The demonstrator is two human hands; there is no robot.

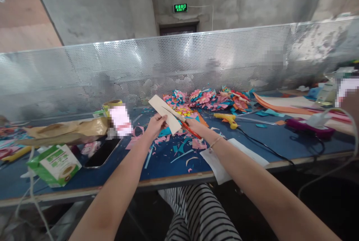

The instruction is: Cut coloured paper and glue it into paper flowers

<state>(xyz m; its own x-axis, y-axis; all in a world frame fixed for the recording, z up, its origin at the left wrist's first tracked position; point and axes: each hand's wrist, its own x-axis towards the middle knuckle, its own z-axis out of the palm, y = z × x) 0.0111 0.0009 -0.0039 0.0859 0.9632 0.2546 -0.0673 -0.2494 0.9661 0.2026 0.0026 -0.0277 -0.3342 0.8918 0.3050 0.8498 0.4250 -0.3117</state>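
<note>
My left hand (157, 124) pinches the near edge of a cream paper strip (159, 105), held tilted above the table. In my right hand (193, 124) is a pair of scissors (192, 130) with red-orange handles, its blades lying along the strip; whether they are cutting through it I cannot make out. Pink, blue and cream paper scraps (182, 151) are scattered below both hands. Just behind them lie yellow paper pieces (185, 111) and a row of pink, blue and red paper flowers (202, 97).
On the right are a yellow glue gun (228, 119) with a black cord, a purple device (311, 127) and orange paper sheets (275, 105). To the left lie a black phone (103, 153), a green-and-white box (56, 165) and brown wrapping (70, 130). A perforated metal screen (179, 58) stands behind.
</note>
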